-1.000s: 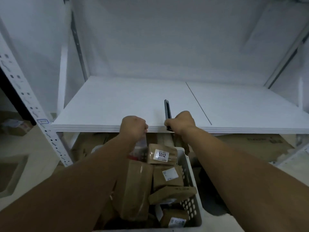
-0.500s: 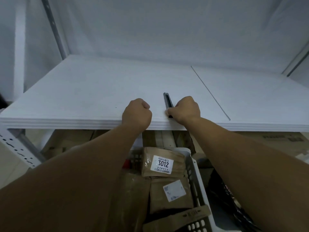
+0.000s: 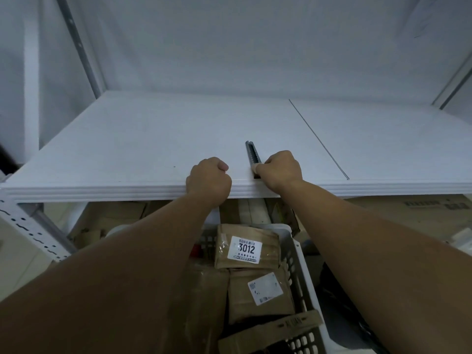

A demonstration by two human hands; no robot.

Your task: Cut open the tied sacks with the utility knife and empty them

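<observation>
A dark utility knife point(image 3: 252, 154) lies flat on the white shelf board point(image 3: 143, 149), pointing away from me. My right hand point(image 3: 279, 168) is closed on its near end at the shelf's front edge. My left hand point(image 3: 208, 178) is a closed fist resting on the shelf edge just left of the knife, with nothing visible in it. No tied sack is in view.
Below the shelf stands a white plastic crate point(image 3: 297, 261) filled with brown parcels, one labelled 3012 point(image 3: 245, 249). A perforated white shelf post point(image 3: 28, 223) runs at the lower left. Cardboard boxes point(image 3: 408, 213) sit under the shelf at the right. A seam point(image 3: 318, 139) splits the shelf board.
Both hands have moved up from the crate onto the shelf's front edge. The view has come closer to the shelf. The knife now lies flat on the board under my right hand.
</observation>
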